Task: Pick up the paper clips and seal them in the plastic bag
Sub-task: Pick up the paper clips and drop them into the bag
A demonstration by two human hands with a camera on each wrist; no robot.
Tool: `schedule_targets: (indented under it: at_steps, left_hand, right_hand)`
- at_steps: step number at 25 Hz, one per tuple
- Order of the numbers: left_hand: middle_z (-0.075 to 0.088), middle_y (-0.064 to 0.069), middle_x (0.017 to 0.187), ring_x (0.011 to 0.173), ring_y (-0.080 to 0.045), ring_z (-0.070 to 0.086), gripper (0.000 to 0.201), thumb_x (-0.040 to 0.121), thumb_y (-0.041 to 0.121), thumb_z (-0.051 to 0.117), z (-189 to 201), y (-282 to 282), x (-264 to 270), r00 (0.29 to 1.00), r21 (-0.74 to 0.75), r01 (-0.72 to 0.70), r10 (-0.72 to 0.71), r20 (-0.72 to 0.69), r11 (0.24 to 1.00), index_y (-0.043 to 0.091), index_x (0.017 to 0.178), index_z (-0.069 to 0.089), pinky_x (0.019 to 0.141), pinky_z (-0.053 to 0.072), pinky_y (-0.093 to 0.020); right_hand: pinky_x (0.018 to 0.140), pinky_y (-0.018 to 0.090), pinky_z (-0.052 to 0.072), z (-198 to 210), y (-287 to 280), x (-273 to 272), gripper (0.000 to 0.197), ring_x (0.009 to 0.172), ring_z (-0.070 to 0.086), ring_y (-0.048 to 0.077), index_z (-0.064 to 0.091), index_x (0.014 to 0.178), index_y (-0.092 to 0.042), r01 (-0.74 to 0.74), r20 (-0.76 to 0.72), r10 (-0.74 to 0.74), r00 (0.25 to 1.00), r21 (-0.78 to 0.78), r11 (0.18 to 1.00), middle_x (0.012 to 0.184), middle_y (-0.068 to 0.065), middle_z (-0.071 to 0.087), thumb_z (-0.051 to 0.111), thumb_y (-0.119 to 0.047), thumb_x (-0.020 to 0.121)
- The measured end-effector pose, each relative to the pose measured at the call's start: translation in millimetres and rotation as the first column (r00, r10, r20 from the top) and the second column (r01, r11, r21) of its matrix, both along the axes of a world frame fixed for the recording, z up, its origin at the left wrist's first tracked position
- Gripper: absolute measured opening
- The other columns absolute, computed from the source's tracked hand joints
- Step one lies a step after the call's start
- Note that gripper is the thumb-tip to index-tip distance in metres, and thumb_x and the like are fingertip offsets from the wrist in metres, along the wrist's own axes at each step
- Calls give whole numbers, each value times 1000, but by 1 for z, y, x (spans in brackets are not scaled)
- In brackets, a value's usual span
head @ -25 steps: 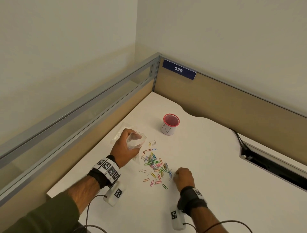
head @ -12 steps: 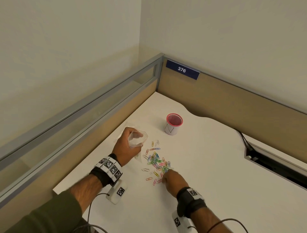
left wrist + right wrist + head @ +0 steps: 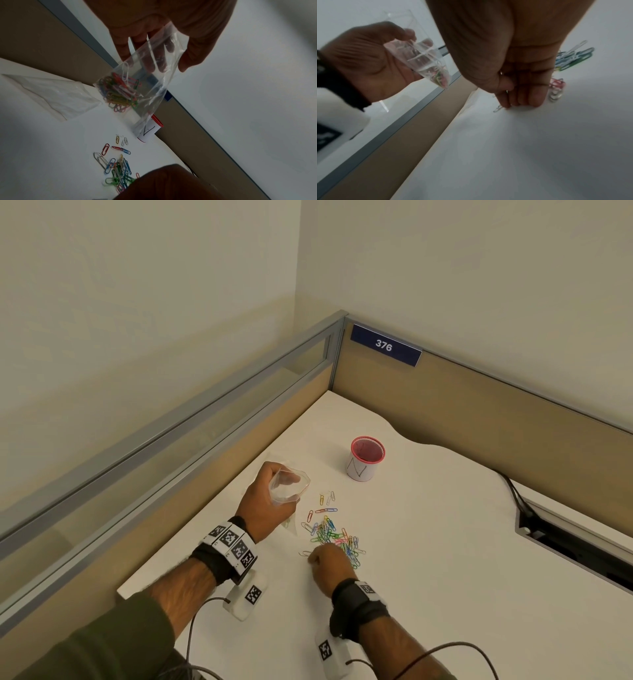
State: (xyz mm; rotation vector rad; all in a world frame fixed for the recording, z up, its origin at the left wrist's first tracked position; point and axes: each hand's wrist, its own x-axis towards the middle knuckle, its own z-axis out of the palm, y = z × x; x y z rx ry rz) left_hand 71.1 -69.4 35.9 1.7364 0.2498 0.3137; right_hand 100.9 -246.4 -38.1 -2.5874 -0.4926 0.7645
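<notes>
Clear plastic bag point(image 3: 288, 485) held up in my left hand point(image 3: 265, 501), fingers curled round its upper part so the mouth stays open, a small clutch of coloured clips already at its bottom. My right hand point(image 3: 329, 564) is down on the white desk point(image 3: 445, 559) at the near edge of the loose paper clips point(image 3: 334, 534), fingers bunched and curled; a silver clip point(image 3: 498, 108) lies at my fingertips point(image 3: 508, 104), but whether I have it pinched, I cannot tell. To do this well, I should rake several clips together against the desk before lifting, keep them trapped under the thumb, and carry them straight over the bag's mouth to the left. A red-rimmed cup point(image 3: 365, 457) stands farther back; a second, flat bag point(image 3: 51, 93) lies on the desk at far left. Compared with a second ago, my right hand has crossed leftward along the near side of the pile, while the left has kept the bag where it was.
</notes>
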Motion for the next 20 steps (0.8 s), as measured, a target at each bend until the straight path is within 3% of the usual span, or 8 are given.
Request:
schedule_targets:
  at_steps: [3,7,11,13,17,20]
  left_hand:
    - [68,6,117,120,-13,62,50,69,32,81,-1,2,1,1000,-1,-17,17,-1,1000,30,111,53,100,55,-49]
    - [68,5,119,121,-14,62,49,76,13,81,-5,2,3,1000,15,-6,6,-4,1000,28,113,52,100,55,-49]
    - [68,4,118,120,-14,62,49,72,23,78,-5,4,6,1000,-10,-7,8,12,1000,25,113,52,101,55,-46]
    - [68,2,119,120,-14,62,50,70,27,78,-7,3,9,1000,-22,-15,15,21,1000,23,113,52,102,54,-43]
    - [66,-2,121,122,-18,61,50,77,10,82,-12,-7,16,1000,-20,1,0,12,1000,17,117,51,101,54,-37]
    - [66,0,121,121,-15,61,51,75,16,80,-15,-13,19,999,-28,34,-34,25,999,17,117,51,99,55,-38]
  right_hand:
    - [100,33,48,4,19,2,27,110,60,27,65,115,-6,-15,26,15,1000,3,1000,118,9,63,48,-10,94]
    - [95,35,51,2,39,0,26,104,63,30,66,112,-2,-76,-24,76,997,-10,997,114,14,66,48,-9,94]
    - [99,31,46,13,2,24,28,111,58,26,64,116,-11,2,48,-1,999,-20,1000,123,8,59,45,-11,95]
    - [98,31,48,19,-16,27,27,109,59,25,67,112,-11,0,20,0,1000,-18,1000,119,6,62,47,-13,94]
    - [91,31,51,15,-25,10,23,100,63,26,70,104,-7,-129,-139,117,983,-82,988,109,9,69,52,-16,92]
    - [85,26,46,16,-30,17,22,96,60,22,69,103,-9,-17,-29,16,999,-24,1000,109,8,67,50,-15,93]
